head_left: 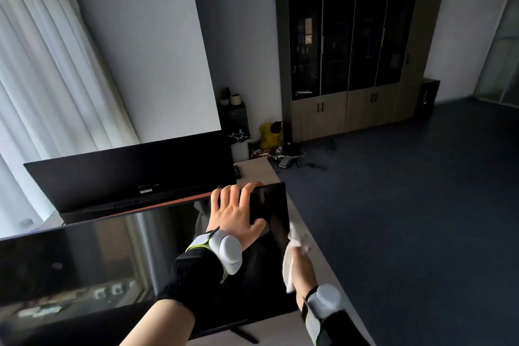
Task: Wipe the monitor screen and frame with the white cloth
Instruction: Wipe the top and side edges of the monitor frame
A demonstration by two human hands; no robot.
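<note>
Head view: desk seen from above, two monitors back to back, hands at the near one's right end.
Second monitor point(129, 174): far side, its back toward the camera, close behind the near one; a shove on the near one could knock the two together.
Monitor point(112, 255): dark, glossy screen facing the person, reddish strip along the top edge, stand foot showing at the bottom.
Left hand point(238, 211): fingers curled over the top edge near the right corner, palm flat on the glass, thumb spread toward the right. Grey band on the wrist, dark sleeve behind it.
Risk, left: bare palm on the glass likely leaves prints where wiping is due; too hard a pull on the top edge could tip the screen.
White cloth point(290, 255): bunched, lying along the monitor's right edge, touching the frame.
Right hand point(302, 264): holds the cloth, fingers wrapped in it, pointing up the edge; grey wristband too.
Risk, right: cloth sits at the very edge, beside the desk point(311, 239) rim; a slip could send the hand off the frame or drop the cloth to the floor point(421, 205).
</note>
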